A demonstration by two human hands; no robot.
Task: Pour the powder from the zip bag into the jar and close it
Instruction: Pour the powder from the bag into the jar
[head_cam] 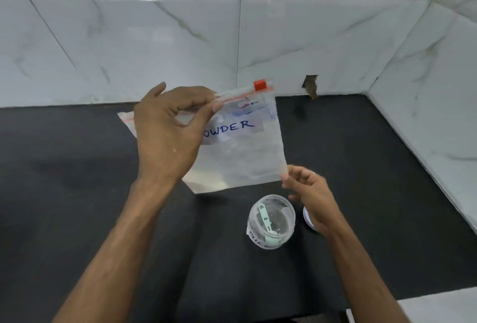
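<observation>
A clear zip bag (242, 152) with a red slider and a label reading "POWDER" hangs in the air above the black counter. My left hand (170, 131) pinches its top edge near the zip. My right hand (307, 196) pinches the bag's lower right corner. Below the bag stands an open clear jar (271, 220) with a pale green scoop inside and a partly visible label. A lid (307, 218) lies on the counter just right of the jar, mostly hidden behind my right hand. I cannot see powder clearly inside the bag.
The black counter (77, 180) runs to a white marble-tiled wall (154, 39) at the back and right. A small hole (311, 85) breaks the back wall near the corner. A white surface (438, 307) shows at the lower right.
</observation>
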